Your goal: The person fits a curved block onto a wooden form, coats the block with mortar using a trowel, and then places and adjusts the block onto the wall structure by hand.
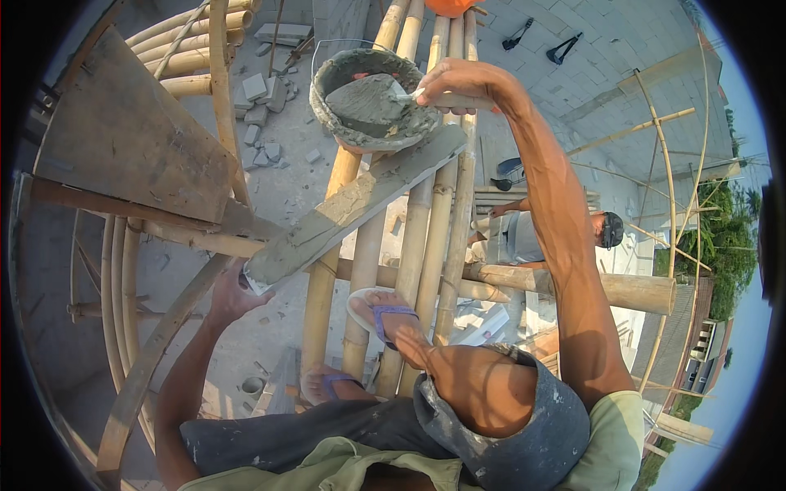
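My left hand (233, 295) grips the near left end of a long, light grey block (360, 200), whose upper face is coated with wet mortar. The block slants up to the right across the bamboo poles, its far end close to the bucket. Up ahead, my right hand (458, 82) is closed round the handle of a trowel (366, 100). Mortar covers the trowel's blade, which lies inside the mouth of a mortar-crusted bucket (327, 129) with a wire handle. How deep the mortar in the bucket is cannot be made out.
My sandalled feet stand on bamboo poles (327, 286), with gaps showing the floor far below. A wooden board (135, 135) rises at left. Broken blocks (266, 90) lie below. Another person (524, 235) is lower down at right. An orange object (450, 6) sits beyond the bucket.
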Available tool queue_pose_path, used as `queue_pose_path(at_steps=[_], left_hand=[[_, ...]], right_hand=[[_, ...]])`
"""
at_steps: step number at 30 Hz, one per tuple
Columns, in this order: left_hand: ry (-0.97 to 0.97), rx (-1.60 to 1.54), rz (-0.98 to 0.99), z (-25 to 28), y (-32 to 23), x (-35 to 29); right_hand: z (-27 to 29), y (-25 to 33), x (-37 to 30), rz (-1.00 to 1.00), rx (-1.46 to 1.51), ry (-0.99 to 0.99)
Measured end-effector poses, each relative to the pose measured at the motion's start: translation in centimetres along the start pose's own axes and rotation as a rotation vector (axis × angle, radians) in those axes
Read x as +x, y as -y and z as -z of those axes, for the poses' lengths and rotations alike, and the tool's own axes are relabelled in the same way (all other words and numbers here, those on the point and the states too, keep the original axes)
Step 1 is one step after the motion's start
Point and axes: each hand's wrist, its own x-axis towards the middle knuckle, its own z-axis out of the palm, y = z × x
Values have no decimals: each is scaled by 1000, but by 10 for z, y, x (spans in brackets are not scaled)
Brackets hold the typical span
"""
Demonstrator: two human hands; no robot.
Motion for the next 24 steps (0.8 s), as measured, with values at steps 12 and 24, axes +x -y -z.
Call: queue_pose_path(at_steps=[12,24], left_hand=[[17,-74,-3,8,-8,4],[10,-175,-14,10,-5,3]], right_hand=[[-206,-98,-144,49,708,-267],[-365,-113,-109,-31,-18,-656]])
